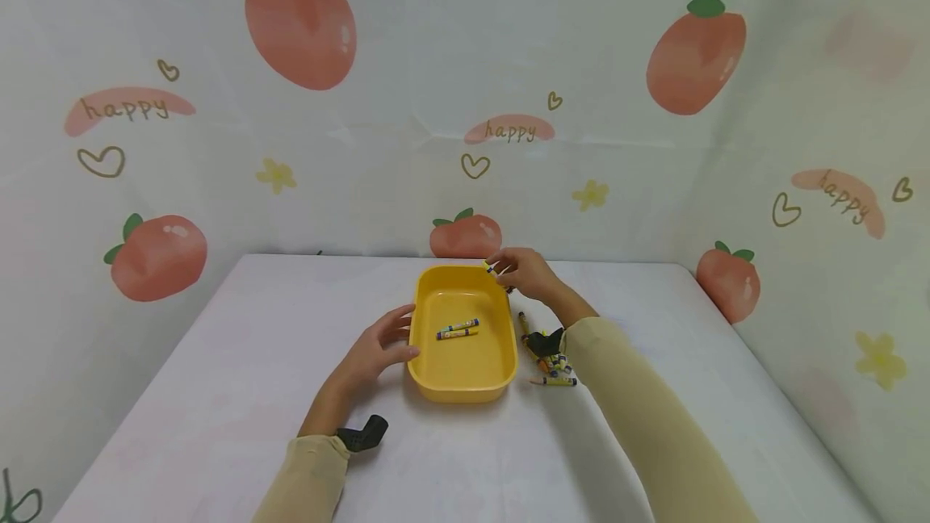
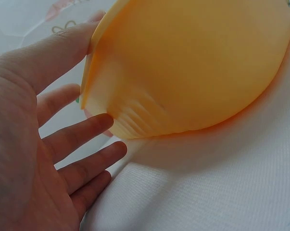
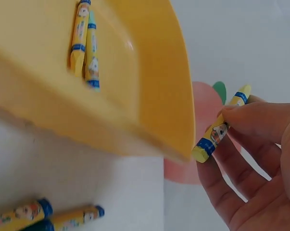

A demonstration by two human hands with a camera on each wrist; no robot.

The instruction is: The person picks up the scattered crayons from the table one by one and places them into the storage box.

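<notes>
worktop point(image 1: 218, 394) white, carries all | yellow tray point(image 1: 462, 366) centre, two crayons point(image 1: 458, 330) lying inside | left hand point(image 1: 378, 349) flat against tray's left wall, fingers spread | right hand point(image 1: 526, 271) at tray's far right corner, fingers pinching a yellow crayon point(image 3: 220, 126), long axis angled toward the rim, just outside | loose crayons point(image 1: 554, 370) right of tray

The right sleeve point(image 1: 639, 418) hides part of the loose crayons point(image 1: 554, 368) lying beside the yellow tray point(image 1: 465, 382), so they cannot be counted. In the right wrist view, two crayons point(image 3: 63, 217) below the tray are cut off by the picture's bottom edge.
</notes>
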